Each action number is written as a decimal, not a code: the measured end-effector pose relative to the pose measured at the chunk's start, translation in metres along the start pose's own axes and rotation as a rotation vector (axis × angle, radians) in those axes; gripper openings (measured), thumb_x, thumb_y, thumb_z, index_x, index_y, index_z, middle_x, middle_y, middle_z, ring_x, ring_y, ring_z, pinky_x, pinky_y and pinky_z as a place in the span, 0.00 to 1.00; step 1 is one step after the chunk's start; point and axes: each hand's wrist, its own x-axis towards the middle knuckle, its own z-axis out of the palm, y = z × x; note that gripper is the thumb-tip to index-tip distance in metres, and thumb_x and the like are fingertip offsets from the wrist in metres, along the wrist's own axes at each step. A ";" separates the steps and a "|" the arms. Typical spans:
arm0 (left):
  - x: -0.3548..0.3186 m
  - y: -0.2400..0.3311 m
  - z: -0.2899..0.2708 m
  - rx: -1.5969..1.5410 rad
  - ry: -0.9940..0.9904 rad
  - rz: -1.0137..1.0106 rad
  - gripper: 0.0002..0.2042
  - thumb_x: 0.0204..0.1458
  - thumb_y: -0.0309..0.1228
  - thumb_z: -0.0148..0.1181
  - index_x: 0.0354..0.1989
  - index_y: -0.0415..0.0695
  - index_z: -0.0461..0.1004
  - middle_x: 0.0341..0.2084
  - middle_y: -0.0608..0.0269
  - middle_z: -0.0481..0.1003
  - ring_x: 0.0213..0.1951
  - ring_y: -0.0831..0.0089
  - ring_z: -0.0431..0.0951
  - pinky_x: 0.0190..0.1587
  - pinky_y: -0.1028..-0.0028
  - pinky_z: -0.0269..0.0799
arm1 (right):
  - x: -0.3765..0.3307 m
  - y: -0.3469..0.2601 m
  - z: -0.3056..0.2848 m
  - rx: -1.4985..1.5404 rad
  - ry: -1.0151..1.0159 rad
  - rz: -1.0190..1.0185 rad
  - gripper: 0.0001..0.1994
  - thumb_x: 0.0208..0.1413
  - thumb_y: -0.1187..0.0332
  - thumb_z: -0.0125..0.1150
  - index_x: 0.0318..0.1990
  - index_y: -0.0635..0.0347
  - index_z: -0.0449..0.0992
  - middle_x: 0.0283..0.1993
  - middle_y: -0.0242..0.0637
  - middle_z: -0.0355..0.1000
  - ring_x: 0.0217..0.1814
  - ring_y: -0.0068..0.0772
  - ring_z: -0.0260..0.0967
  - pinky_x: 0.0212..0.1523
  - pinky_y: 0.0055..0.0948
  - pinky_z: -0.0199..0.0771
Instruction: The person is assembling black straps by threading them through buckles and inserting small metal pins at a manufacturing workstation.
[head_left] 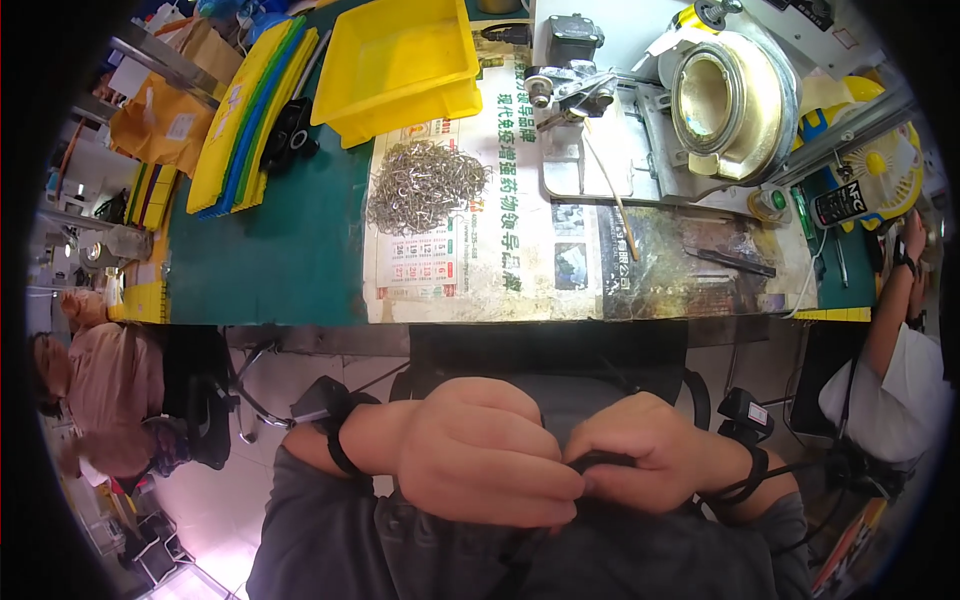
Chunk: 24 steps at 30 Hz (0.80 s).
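Left hand (pixel 475 455) nearest, fingers folded closed; what it grips, cannot tell. Right hand (pixel 645 450) meets it, thumb and forefinger pinching black cord-like piece (pixel 604 458). Piece sits between hands; probably light, soft, bendable, hardly fragile, best pinched at exposed curve beside right thumb. Ends hidden behind fingers; dark against grey shirt (pixel 330 540) below hands, exact kind unclear.

The person (pixel 650 565) is wearing a dark grey top (pixel 330 550), its sleeves (pixel 292 495) ending short of the wrists (pixel 375 440), where black straps (pixel 338 450) are carrying small black boxes (pixel 322 399), the right one showing a pale label (pixel 758 413), with black cables (pixel 790 467) trailing beside it.
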 end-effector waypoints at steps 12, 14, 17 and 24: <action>0.005 0.018 0.002 -0.182 -0.073 0.020 0.08 0.54 0.30 0.68 0.42 0.51 0.81 0.45 0.69 0.80 0.39 0.75 0.75 0.39 0.74 0.70 | -0.009 0.015 0.017 0.089 -0.011 -0.118 0.07 0.55 0.74 0.64 0.40 0.65 0.75 0.29 0.45 0.72 0.29 0.52 0.72 0.28 0.38 0.69; 0.015 0.019 0.004 -0.130 -0.008 0.095 0.06 0.57 0.31 0.60 0.41 0.51 0.80 0.40 0.70 0.80 0.34 0.76 0.72 0.36 0.74 0.66 | -0.008 0.014 0.016 0.095 -0.027 -0.133 0.07 0.55 0.74 0.64 0.40 0.65 0.75 0.29 0.45 0.72 0.29 0.51 0.72 0.27 0.39 0.69; 0.022 0.017 0.001 -0.105 0.023 0.214 0.09 0.57 0.29 0.56 0.42 0.49 0.81 0.40 0.67 0.81 0.32 0.73 0.70 0.36 0.74 0.64 | -0.011 0.014 0.017 0.096 -0.014 -0.161 0.08 0.55 0.74 0.64 0.41 0.64 0.75 0.29 0.44 0.72 0.29 0.51 0.72 0.27 0.39 0.69; 0.023 0.026 -0.009 0.027 -0.194 0.290 0.08 0.53 0.31 0.67 0.42 0.53 0.81 0.46 0.71 0.80 0.36 0.74 0.74 0.39 0.74 0.70 | -0.016 0.009 0.012 0.045 -0.002 -0.173 0.07 0.55 0.73 0.63 0.40 0.64 0.75 0.30 0.44 0.72 0.31 0.51 0.72 0.29 0.39 0.70</action>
